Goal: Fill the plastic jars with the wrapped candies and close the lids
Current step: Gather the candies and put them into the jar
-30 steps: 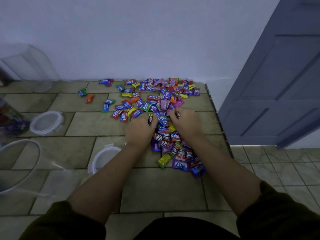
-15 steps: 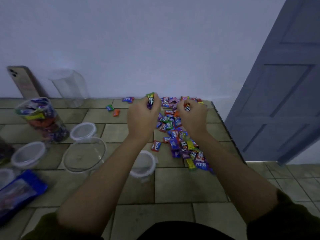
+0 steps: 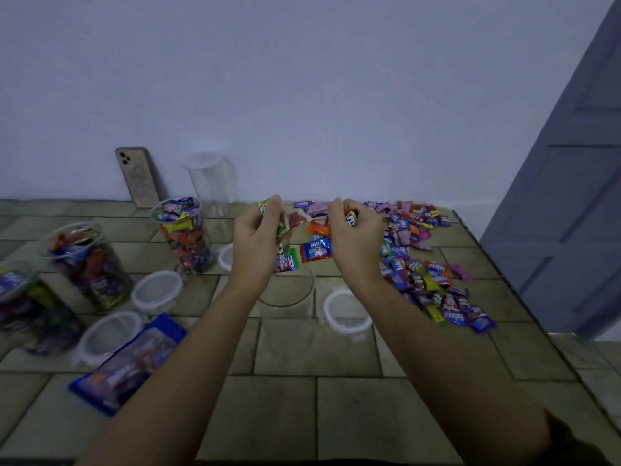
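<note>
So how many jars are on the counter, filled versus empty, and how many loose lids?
Jars with candy: 3
Empty jars: 2
Loose lids: 4 showing
Total: 9

A phone (image 3: 137, 178) leans on the wall (image 3: 302, 95) beside a door (image 3: 571, 203).

Home interior, tiled counter (image 3: 349, 351) against plain painted wall (image 3: 302, 89), grey panelled door (image 3: 571, 196)

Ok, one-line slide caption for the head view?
Both hands drop wrapped candies into an empty clear jar.
</note>
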